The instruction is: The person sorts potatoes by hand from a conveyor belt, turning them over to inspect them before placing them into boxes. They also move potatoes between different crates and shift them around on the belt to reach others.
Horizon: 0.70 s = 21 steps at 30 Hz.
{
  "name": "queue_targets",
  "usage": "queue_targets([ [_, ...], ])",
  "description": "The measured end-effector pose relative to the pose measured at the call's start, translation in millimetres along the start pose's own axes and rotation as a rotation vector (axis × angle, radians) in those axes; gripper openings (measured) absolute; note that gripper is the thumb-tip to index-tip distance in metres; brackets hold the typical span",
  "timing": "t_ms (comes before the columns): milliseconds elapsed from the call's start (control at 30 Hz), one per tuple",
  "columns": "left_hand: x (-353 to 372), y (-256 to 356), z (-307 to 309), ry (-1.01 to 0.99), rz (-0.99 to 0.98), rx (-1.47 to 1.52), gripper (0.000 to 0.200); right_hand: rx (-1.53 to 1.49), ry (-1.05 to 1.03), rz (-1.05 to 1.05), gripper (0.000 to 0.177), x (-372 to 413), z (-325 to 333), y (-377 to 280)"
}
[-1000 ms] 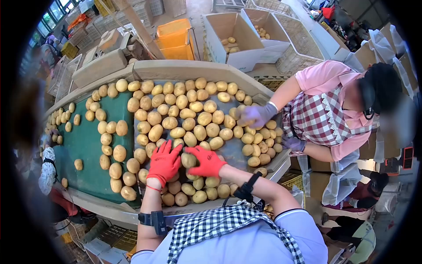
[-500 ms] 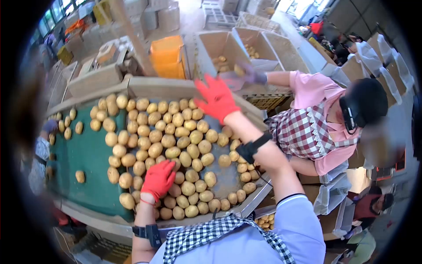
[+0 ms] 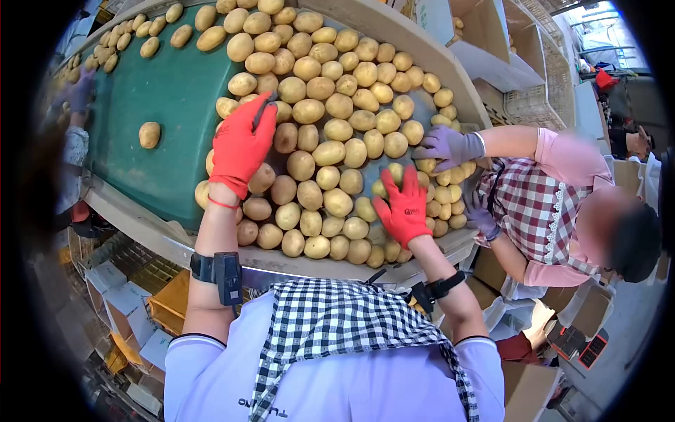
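Note:
Many round, light-brown potatoes (image 3: 329, 152) lie close together on the grey end of a sorting table. My left hand (image 3: 241, 146), in a red glove, is above the potatoes beside the green belt (image 3: 162, 119). Its fingers are stretched out, the dark grey palm coating shows at the thumb side, and no potato is visible in it. Over the lower right part of the pile rests my right hand (image 3: 406, 211), also red-gloved, fingers spread. Its fingertips touch a potato (image 3: 396, 172) or lie just over it.
A co-worker in a checked apron (image 3: 538, 211) stands at the right; one purple-gloved hand (image 3: 450, 146) reaches among the potatoes near my right hand. Another gloved hand (image 3: 79, 91) is at the far left. Cardboard boxes (image 3: 485, 32) stand behind the wooden rim (image 3: 415, 35).
My right hand has come down from beyond the table's far rim onto the potatoes. The co-worker's hand has moved from the boxes to the pile. The view has turned and dropped closer.

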<state>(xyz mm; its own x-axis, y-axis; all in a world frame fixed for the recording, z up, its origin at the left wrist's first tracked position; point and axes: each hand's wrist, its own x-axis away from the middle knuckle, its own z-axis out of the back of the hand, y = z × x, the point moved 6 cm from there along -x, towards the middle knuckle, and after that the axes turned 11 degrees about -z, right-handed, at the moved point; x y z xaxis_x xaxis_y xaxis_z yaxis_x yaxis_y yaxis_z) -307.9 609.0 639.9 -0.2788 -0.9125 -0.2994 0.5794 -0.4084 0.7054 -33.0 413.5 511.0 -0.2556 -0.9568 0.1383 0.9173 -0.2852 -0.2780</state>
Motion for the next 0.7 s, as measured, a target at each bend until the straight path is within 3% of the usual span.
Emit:
queue_targets([
  [100,-0.9,-8.2,-1.6,-0.064,0.009,-0.009,0.034,-0.099,-0.010,-0.196,0.052,-47.6,0.2,31.0],
  [133,-0.1,-9.0,0.6,-0.044,-0.025,-0.089,0.033,0.015,0.160,-0.164,0.043,-55.5,38.3,5.6],
  [167,0.7,-8.2,2.4,-0.044,-0.023,-0.090,0.033,0.014,0.157,-0.164,0.043,-65.1,47.8,-10.7],
  [233,2.7,-8.2,-4.5,-0.165,0.028,-0.083,0.033,-0.141,0.264,0.305,0.042,-72.7,60.6,-62.3],
  [267,6.5,-4.4,-13.6,-0.224,-0.081,-0.054,0.034,-0.141,0.264,0.303,0.042,-72.2,59.8,-76.4],
  [333,24.7,2.7,-47.3,-0.594,-0.203,-0.151,0.036,-0.069,-0.036,0.159,0.040,-79.0,37.4,-104.3],
  [367,36.4,21.3,-62.1,-0.658,-0.385,0.060,0.038,-0.030,-0.182,0.086,0.039,-81.6,26.2,-115.8],
  [400,53.8,23.5,-74.7,-0.753,-0.498,-0.185,0.046,0.011,-0.331,0.012,0.039,-81.6,15.9,-122.2],
  [433,68.5,21.0,-85.0,-0.759,-0.545,-0.325,0.056,0.014,-0.331,0.005,0.039,-80.8,9.7,-126.8],
  [500,76.3,22.0,-98.4,-0.646,-0.575,-0.466,0.056,0.113,-0.331,-0.161,0.041,-81.2,-10.2,-111.7],
  [533,74.3,24.2,-105.0,-0.651,-0.582,-0.461,0.056,0.020,-0.369,-0.184,0.052,-79.5,-16.3,-99.6],
  [600,66.4,12.8,-117.6,-0.927,-0.229,-0.432,0.056,-0.055,-0.296,-0.139,0.052,-66.9,-11.9,-86.7],
  [633,62.8,14.0,-116.7,-0.937,-0.246,-0.433,0.056,-0.126,-0.226,-0.086,0.052,-57.2,-8.0,-83.6],
  [700,51.4,21.5,-113.2,-0.988,-0.250,-0.316,0.054,-0.082,-0.299,-0.157,0.057,-50.1,-4.5,-68.8],
])
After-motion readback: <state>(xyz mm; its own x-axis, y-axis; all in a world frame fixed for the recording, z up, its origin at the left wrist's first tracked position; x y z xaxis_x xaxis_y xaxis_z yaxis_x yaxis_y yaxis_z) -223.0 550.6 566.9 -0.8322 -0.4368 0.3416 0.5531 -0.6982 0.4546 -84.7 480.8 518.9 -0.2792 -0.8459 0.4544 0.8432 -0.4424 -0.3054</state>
